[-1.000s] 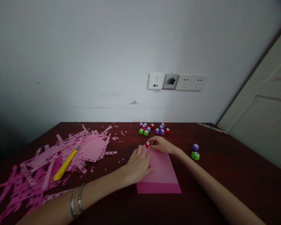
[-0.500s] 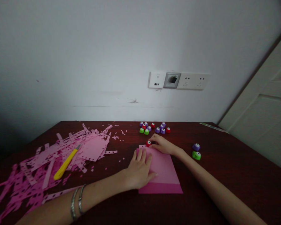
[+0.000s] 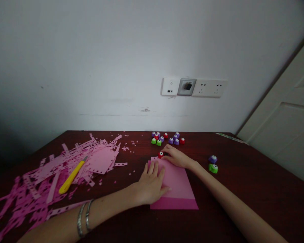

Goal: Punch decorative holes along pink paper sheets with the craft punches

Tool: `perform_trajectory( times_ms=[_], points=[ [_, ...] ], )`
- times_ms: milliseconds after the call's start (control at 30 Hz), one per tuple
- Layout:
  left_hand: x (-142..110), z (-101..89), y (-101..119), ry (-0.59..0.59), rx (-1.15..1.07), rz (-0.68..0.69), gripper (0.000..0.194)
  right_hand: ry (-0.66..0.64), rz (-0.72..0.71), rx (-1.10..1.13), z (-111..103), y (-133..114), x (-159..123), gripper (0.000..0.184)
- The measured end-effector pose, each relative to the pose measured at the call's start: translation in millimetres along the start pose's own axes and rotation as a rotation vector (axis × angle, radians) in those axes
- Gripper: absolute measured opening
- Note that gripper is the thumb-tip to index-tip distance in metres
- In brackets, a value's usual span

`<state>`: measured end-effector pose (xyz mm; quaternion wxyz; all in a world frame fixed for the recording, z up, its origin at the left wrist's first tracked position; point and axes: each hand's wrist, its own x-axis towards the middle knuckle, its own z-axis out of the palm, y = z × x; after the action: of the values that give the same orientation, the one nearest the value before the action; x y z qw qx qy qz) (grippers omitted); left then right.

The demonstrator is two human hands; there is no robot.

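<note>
A stack of pink paper sheets [image 3: 178,187] lies on the dark wooden table [image 3: 255,189] in front of me. My left hand [image 3: 149,184] lies flat on the sheets with its fingers spread, pressing them down. At the far edge of the paper, my right hand [image 3: 176,156] is closed around a small red paper punch [image 3: 160,154]. The punch sits on the top edge of the sheets.
A cluster of several purple, red and green punches [image 3: 167,139] stands near the wall. One purple punch [image 3: 212,159] and a green punch [image 3: 213,168] sit to the right. Pink punched strips [image 3: 40,175] and a yellow utility knife [image 3: 71,177] cover the left side.
My left hand slid back toward me along the paper and spread flat. The right hand stays on the red punch.
</note>
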<state>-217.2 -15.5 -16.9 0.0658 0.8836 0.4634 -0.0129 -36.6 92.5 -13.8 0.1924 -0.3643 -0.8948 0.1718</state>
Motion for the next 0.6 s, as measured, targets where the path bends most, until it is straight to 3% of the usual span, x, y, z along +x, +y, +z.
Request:
perform_trajectory(
  times_ms=[600],
  points=[
    [-0.3, 0.4, -0.4, 0.007, -0.003, 0.002, 0.075, -0.012, 0.047, -0.091, 0.8, -5.3, -1.3, 0.021]
  ],
)
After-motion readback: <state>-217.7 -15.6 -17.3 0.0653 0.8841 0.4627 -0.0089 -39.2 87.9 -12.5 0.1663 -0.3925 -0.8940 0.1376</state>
